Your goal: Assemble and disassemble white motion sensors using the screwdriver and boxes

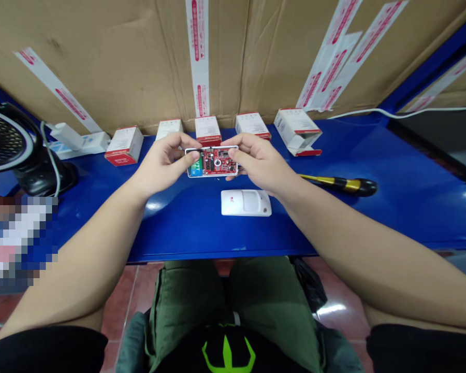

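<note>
Between my two hands is a white device housing (213, 175) with a red circuit board (220, 154) and a blue-green battery (196, 167) showing inside it. My left hand (169, 158) is closed on the left end, its thumb over the top corner by the battery. The right end is gripped by my right hand (258, 158), with the thumb on the board's upper right. Fingers behind the housing are partly hidden. On the blue table just below lies a white sensor cover (246, 202) with a curved window. A yellow and black screwdriver (344, 184) rests right of my right hand.
Several small white and red boxes (124, 145) line the back edge against cardboard (132, 62); the rightmost box (297, 129) has its flap open. A black fan (11, 140) and a white power strip (85, 144) stand left. A white cable (392, 111) runs along the back right.
</note>
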The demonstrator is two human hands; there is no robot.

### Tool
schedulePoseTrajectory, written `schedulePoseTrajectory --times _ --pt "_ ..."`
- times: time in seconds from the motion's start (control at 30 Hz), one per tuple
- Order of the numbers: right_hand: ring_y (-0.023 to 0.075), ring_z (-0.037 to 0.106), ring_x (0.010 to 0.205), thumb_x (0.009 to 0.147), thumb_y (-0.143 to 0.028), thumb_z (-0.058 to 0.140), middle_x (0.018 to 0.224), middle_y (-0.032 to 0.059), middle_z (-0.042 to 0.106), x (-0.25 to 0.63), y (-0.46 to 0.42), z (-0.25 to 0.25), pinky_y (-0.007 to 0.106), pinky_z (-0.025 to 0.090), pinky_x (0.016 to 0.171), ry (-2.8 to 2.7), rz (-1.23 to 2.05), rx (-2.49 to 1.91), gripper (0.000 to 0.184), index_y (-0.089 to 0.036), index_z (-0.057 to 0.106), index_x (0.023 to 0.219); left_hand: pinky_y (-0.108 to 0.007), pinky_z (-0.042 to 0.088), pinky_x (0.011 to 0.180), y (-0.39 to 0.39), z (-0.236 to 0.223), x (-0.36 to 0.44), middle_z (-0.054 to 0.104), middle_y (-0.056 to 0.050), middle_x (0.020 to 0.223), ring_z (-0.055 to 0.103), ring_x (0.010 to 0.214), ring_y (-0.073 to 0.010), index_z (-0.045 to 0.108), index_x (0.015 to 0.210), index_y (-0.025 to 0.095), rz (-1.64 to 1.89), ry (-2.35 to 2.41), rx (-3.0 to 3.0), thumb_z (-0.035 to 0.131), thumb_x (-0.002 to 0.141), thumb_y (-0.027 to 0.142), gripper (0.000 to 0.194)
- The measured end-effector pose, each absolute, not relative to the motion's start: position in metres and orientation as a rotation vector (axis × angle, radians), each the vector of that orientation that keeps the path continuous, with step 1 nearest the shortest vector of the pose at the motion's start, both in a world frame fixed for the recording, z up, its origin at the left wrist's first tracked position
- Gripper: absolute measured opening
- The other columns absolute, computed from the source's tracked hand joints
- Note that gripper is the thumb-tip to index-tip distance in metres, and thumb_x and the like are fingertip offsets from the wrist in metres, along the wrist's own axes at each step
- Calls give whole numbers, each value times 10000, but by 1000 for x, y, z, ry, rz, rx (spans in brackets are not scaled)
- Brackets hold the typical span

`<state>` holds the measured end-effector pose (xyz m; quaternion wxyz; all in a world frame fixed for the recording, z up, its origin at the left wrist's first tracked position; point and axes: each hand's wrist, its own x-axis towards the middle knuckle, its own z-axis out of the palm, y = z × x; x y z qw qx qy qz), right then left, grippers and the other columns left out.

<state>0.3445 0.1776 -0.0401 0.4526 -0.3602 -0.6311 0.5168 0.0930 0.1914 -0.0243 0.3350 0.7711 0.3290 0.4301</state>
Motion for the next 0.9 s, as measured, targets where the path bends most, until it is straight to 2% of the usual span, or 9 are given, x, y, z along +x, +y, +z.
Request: schedulePoseTrajectory --times 0.1,0.2,0.27,0.33,0.47,0.67,0.77,0.9 --pt "190 708 879 1026 -321 712 988 28 730 348 180 -40 335 631 709 -1603 1180 -918 128 -250 653 1114 -300 655 747 189 -15 85 816 -83 1057 753 845 -184 781 1086 194 1086 936 2011 920 888 554 434" --pt "199 686 867 974 -308 739 951 37 754 355 181 -37 384 603 807 -1792 855 -1015 93 -231 717 1022 -271 617 662 191 -2 68 812 -63 992 710 756 -164 815 1104 190 1000 1128 1961 882 891 468 356" --pt "223 691 890 933 -251 751 932 53 782 359 181 -34 434 580 904 -1990 640 -1082 40 -220 773 919 -267 599 630 195 4 55 814 -61 986 708 745 -169 829 1066 203 994 1255 1871 802 915 398 248" --pt "263 706 945 911 -197 755 917 68 810 359 182 -33 474 559 963 -2173 524 -1158 86 -224 828 876 -264 564 567 202 8 43 818 -63 958 693 701 -174 837 995 219 969 1361 1834 768 879 339 181" --pt "318 714 1044 925 -166 767 962 84 861 347 186 -35 522 536 1015 -2388 464 -1300 163 -231 908 973 -272 483 476 209 12 29 762 -42 772 630 588 -185 809 854 237 725 1504 1926 756 798 337 126" --pt "335 703 1177 1001 -197 718 1195 90 875 321 190 -36 517 490 1023 -2498 368 -1271 260 -266 917 1153 -321 508 488 204 18 25 732 -43 695 648 573 -233 808 821 257 232 1448 1917 742 723 401 186" --pt "327 712 1186 1035 -184 672 1242 93 863 312 189 -35 487 465 975 -2581 299 -1286 269 -263 913 1124 -324 537 525 203 18 27 722 -26 696 658 590 -233 797 839 266 186 1449 1911 733 694 398 206" --pt "316 731 1137 1030 -134 653 1165 101 859 305 186 -34 474 441 956 -2607 259 -1325 262 -235 894 1043 -300 529 540 204 12 33 734 -18 733 660 595 -214 795 902 261 193 1376 1967 710 724 369 225"
